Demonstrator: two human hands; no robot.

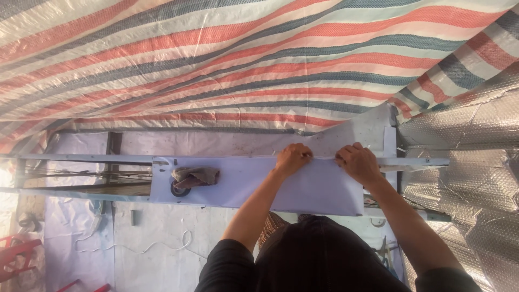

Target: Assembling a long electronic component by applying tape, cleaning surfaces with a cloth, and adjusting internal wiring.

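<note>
Nearest the camera is the person's dark clothing [319, 259], from which two bare forearms reach up. The left hand [292, 158] and the right hand [358, 162] sit close together, knuckles up, on the top edge of a smooth, flat, pale lilac sheet [319, 189]. Each hand has its fingers curled over that edge and closed on the sheet, pinching it against the painted metal rail [416, 161] that runs level across the view. The sheet hangs down from the rail in a rough rectangle, its lower right corner tapering to a point. To the left along the same pale panel lies a crumpled brown rag [195, 176], soft and bunched, partly covering a dark round roll of tape [177, 190]. Below, a pale floor covering carries a loose white cord [162, 246], and red plastic furniture [16, 257] shows at the far left. At the right edge hangs silvery bubble-textured foil insulation [470, 178], wrinkled and shiny. Farthest, filling the top, is a woven tarpaulin [227, 59] with coarse weave and diagonal red, grey-blue and white stripes.
</note>
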